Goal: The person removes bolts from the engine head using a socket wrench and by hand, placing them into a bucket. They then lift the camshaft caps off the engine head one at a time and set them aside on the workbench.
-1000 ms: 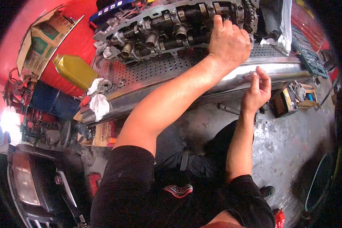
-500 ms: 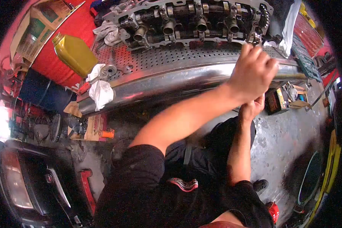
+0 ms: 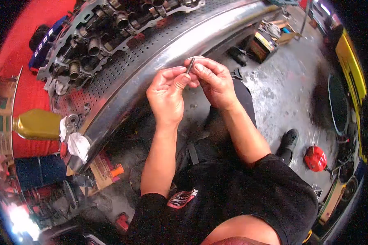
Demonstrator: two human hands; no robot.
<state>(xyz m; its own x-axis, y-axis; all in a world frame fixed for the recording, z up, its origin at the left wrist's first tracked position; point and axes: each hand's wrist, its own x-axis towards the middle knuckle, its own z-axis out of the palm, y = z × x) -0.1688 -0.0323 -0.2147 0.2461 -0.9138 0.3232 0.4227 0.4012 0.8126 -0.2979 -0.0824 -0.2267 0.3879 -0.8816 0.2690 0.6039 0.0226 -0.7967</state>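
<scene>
A thin dark metal rod (image 3: 191,65), standing nearly upright, is pinched between both hands in front of the bench's rounded edge. My left hand (image 3: 166,96) grips its lower part with thumb and fingertips. On the other side, my right hand (image 3: 217,81) has its thumb and index finger closed on the rod, its other fingers curled behind. Beyond them lies an engine cylinder head (image 3: 122,20) with camshafts and several open tubes, resting on the perforated metal bench top (image 3: 110,75).
An olive oil bottle (image 3: 39,124) lies at the left near a ratchet (image 3: 72,119) and a white rag (image 3: 78,146). A box of parts (image 3: 262,45) stands on the floor at right, with a red round object (image 3: 316,158) farther down.
My view has swung right, so the bench appears farther left and tilted. My left hand has come back from the cylinder head's right end, and both hands now meet at the rod.
</scene>
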